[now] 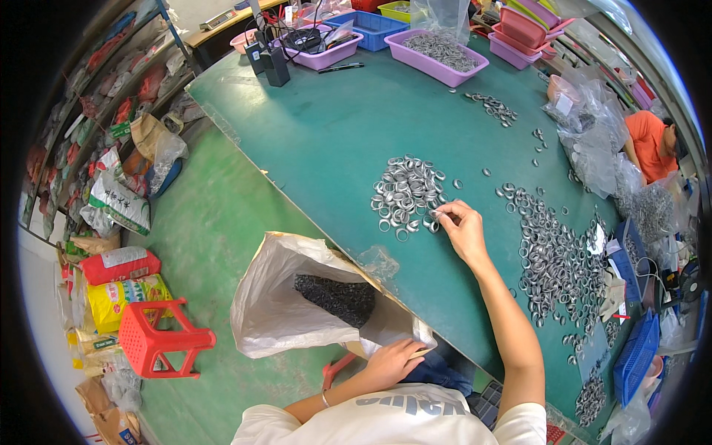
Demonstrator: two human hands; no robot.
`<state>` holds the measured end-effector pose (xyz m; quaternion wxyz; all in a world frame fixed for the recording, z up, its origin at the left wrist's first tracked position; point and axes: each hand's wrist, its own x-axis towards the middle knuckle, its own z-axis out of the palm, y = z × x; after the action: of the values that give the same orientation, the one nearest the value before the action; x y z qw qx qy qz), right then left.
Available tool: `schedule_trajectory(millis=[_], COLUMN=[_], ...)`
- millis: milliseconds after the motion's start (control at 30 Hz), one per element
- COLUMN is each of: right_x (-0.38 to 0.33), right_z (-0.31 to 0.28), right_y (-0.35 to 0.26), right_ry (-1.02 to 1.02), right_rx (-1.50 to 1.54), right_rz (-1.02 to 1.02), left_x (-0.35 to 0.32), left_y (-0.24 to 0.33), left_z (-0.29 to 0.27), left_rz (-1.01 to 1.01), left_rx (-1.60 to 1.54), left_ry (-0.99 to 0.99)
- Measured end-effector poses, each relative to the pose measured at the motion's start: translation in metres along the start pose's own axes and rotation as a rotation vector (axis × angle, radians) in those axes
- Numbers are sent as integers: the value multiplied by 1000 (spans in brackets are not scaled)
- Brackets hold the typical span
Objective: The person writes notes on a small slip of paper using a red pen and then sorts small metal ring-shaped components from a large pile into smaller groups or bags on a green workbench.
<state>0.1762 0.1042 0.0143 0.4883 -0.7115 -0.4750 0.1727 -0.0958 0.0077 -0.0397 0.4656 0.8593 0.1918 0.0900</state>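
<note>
My left hand [395, 361] is closed on the near rim of a large white-lined sack [259, 311]. The sack gapes at the table's edge, with a mass of small dark pieces [337, 298] inside. On the green table, my right hand [466, 231] reaches to the near right side of a pile of grey metal rings [408, 187]. Its thumb and fingers are pinched together at a metal ring [435, 214], partly covered by the fingertips. A crumpled clear plastic bag [380, 261] lies between the sack and the pile.
A larger spread of rings [556, 256] covers the table's right side. Purple tub [437, 63] and blue basket [371, 30] stand at the far edge. A red stool [165, 334] is on the floor at left, near stuffed shelves [104, 96]. Another person [649, 144] sits far right.
</note>
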Motion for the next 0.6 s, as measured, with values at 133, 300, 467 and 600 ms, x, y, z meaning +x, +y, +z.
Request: schedule_trajectory(millis=[133, 300, 467, 600], right_x=[-13, -57, -49, -28], right_z=[-5, 23, 12, 5], right_y=[-15, -63, -67, -28], right_ry=[-112, -537, -577, -48], right_rx=[272, 412, 139, -290], right_rz=[170, 267, 132, -70], left_x=[2, 1, 1, 3], left_y=[0, 0, 0, 3], left_z=[-1, -2, -2, -4], left_rz=[-15, -21, -34, -33], left_rx=[-5, 8, 23, 5], left_ry=[-31, -31, -40, -44])
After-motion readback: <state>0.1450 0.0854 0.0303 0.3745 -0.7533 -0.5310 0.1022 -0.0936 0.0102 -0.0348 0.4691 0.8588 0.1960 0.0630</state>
